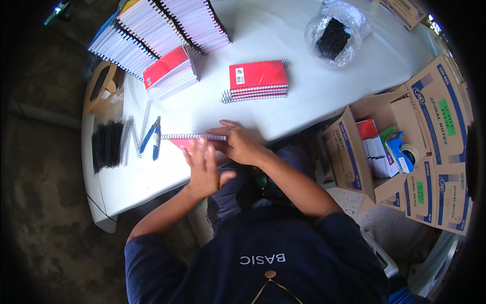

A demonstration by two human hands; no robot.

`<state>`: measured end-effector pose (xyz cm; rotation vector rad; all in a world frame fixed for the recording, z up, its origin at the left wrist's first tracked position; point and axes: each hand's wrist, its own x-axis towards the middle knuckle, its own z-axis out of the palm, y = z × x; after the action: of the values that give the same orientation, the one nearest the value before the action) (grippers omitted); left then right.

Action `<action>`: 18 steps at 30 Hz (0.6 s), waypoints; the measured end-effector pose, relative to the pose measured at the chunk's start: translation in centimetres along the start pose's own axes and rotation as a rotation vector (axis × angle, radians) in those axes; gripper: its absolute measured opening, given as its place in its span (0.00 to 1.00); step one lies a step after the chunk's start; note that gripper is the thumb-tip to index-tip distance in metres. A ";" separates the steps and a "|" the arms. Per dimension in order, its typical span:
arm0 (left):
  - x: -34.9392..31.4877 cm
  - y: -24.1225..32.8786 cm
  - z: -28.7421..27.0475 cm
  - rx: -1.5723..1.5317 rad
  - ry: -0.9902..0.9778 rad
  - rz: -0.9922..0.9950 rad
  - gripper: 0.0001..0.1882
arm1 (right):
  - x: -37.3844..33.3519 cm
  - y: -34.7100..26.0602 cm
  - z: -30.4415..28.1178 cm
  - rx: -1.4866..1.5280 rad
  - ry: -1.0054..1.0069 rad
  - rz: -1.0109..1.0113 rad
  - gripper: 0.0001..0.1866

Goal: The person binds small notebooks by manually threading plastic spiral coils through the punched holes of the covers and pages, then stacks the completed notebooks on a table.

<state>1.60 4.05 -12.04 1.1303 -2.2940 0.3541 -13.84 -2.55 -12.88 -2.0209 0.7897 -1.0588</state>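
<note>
A red spiral notebook point(179, 143) lies at the near edge of the white table, its wire coil along the far side and sticking out past the left end. My right hand point(244, 145) grips the notebook's right end, with the thumb side hidden. Over the near side of the notebook, my left hand point(203, 172) is raised with its fingers spread and holds nothing; whether its fingertips touch the cover I cannot tell. Blue-handled pliers point(150, 137) rest left of the notebook, beside loose silver wire coils point(134, 133) and a bundle of black coils point(108, 144).
Red spiral notebooks point(258, 76) are stacked mid-table. Unbound red-covered pages point(169, 71) lean near large rows of bound books point(157, 30). A plastic bag point(336, 35) with black contents sits far right. On my right, an open carton point(349, 157) holds notebooks and a blue tape dispenser point(397, 152).
</note>
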 end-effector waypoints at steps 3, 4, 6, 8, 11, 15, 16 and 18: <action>5.8 0.3 -4.5 -0.001 -0.078 -0.073 0.28 | -0.1 -0.4 -0.6 0.060 0.033 -0.053 0.12; 6.9 -0.2 -5.0 -0.049 -0.160 -0.063 0.24 | 0.0 -0.5 -0.7 0.124 0.005 -0.021 0.12; 7.8 -1.5 -5.4 -0.179 -0.231 -0.066 0.19 | 0.3 -0.8 -0.7 0.096 0.026 -0.059 0.11; 8.6 -2.6 -5.9 -0.315 -0.306 -0.064 0.14 | 0.4 -1.0 -1.2 0.031 -0.100 0.049 0.12; 9.8 -3.1 -6.4 -0.272 -0.353 0.019 0.07 | 0.4 -1.5 -0.7 0.136 0.014 0.059 0.13; 10.7 -2.5 -6.7 -0.383 -0.440 -0.050 0.06 | 0.3 -0.6 -0.2 0.138 0.024 0.067 0.13; 10.8 -2.1 -6.8 -0.384 -0.430 -0.036 0.07 | 0.2 -0.3 0.0 0.158 0.059 0.006 0.13; 10.9 -1.9 -6.9 -0.380 -0.420 -0.024 0.07 | 0.2 0.2 0.2 0.180 0.092 -0.058 0.12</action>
<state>0.27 -0.99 -0.06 1.1073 -2.5498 -0.3524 -13.59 -2.69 -13.03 -1.8635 0.6602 -1.2193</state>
